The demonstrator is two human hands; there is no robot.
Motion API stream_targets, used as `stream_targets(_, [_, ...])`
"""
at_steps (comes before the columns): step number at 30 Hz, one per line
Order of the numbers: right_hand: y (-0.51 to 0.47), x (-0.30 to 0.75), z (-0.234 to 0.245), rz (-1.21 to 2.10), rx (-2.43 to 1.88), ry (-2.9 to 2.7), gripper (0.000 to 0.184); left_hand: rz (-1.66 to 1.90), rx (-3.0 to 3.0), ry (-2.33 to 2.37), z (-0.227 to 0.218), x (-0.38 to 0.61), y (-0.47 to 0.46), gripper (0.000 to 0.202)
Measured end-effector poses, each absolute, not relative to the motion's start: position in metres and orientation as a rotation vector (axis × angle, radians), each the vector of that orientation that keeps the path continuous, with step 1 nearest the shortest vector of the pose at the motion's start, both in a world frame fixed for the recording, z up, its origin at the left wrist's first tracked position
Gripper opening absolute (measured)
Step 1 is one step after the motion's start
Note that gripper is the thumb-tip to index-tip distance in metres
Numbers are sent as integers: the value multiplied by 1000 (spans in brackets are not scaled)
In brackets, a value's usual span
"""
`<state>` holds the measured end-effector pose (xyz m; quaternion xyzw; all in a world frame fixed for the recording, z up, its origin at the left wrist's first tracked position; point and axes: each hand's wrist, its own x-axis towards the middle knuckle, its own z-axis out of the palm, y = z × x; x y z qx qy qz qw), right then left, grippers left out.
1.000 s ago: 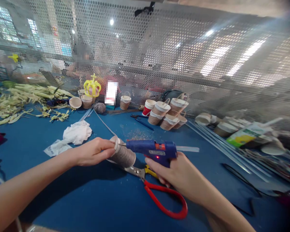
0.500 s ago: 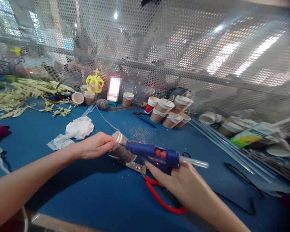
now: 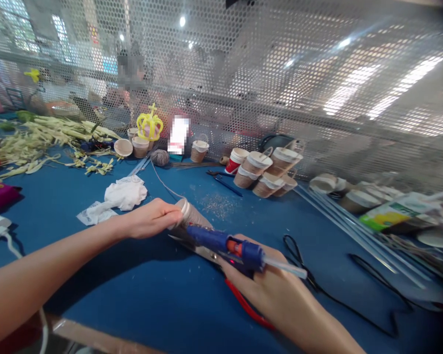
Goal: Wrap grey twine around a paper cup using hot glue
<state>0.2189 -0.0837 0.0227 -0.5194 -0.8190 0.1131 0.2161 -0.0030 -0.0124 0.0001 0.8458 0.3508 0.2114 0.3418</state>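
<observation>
Blue glue gun (image 3: 216, 239), gripped by the right hand (image 3: 275, 282), sloped more than before, covering more of the scissors (image 3: 245, 305); the left hand (image 3: 151, 220) pinched the cup rim (image 3: 185, 209).

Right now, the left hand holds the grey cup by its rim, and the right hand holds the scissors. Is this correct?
Not entirely: the right hand holds the glue gun, while the scissors lie on the table, partly hidden by it, as the head view shows. The left hand does hold the grey cup by its rim.
</observation>
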Motion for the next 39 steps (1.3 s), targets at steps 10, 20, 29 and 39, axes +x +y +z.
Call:
stream_targets(10, [-84,214,34,343,-1436,-2227,13,577,2182,874,1,-2,-13,32])
stream_targets(20, [-81,215,26,506,-1491,-2110,12,599,2060,936,1,0,-14,30])
stream_targets(29, [-27,243,39,773,-1592,-1557,29,706,1981,1035,0,-7,-6,34])
stream_targets(39, [41,234,-10,713,-1841,-1624,31,692,1992,922,13,-10,-16,33])
